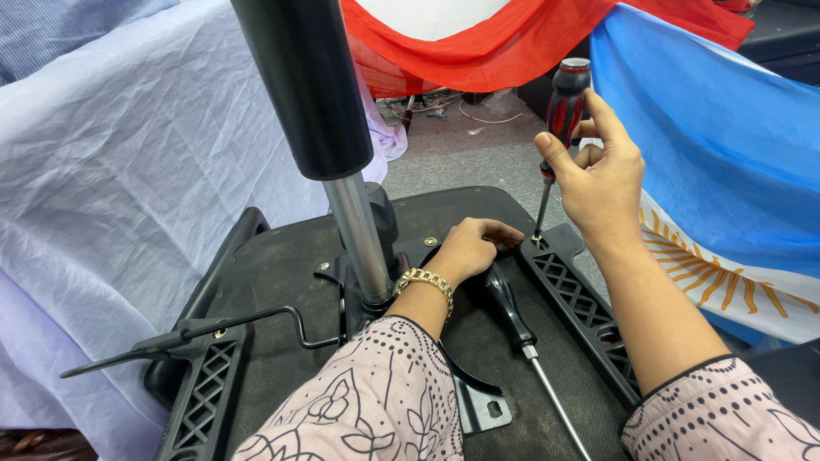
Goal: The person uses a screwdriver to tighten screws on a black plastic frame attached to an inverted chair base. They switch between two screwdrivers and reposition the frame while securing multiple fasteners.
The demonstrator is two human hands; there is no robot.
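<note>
Right hand (602, 175): fingers gripping screwdriver (559, 119), tip at bracket (576, 290) 12 o'clock | left hand (470, 248): fingers curled, steadying bracket | risk: tilted tip may slip off.

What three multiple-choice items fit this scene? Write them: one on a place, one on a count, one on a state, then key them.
1. Where does the spare screwdriver lie?
A. On the black seat underside, between the forearms
B. On the grey floor
C. On the blue cloth

2. How many screwdrivers are in view?
A. One
B. Two
C. Three

3. How is the right hand holding its red-and-black screwdriver?
A. Flat on the seat
B. Upright, tip down on the lattice bracket
C. Pointing at the ceiling

Answers:
1 A, it rests on the seat underside beside the left hand.
2 B, one held, one lying.
3 B, the handle is up and the tip meets the bracket's upper end.
</note>
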